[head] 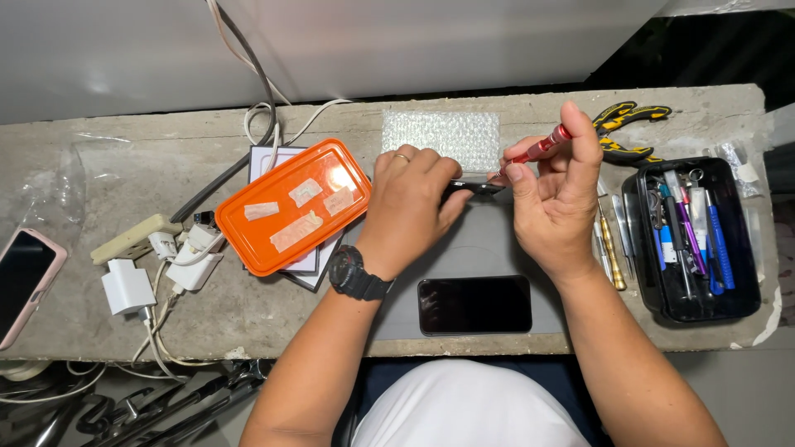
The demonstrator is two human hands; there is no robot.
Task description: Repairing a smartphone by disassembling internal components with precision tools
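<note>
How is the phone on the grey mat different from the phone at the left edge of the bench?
The phone on the grey mat shows no case, while the phone at the left edge has a pink one. The mat phone lies crosswise and fully in view; the pink-cased phone lies at a slant, cut off by the frame. Both lie face up with dark screens.

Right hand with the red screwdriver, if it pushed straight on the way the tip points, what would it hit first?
Probably the dark phone part pinched in the left hand; the red screwdriver in the right hand aims at it.
</note>
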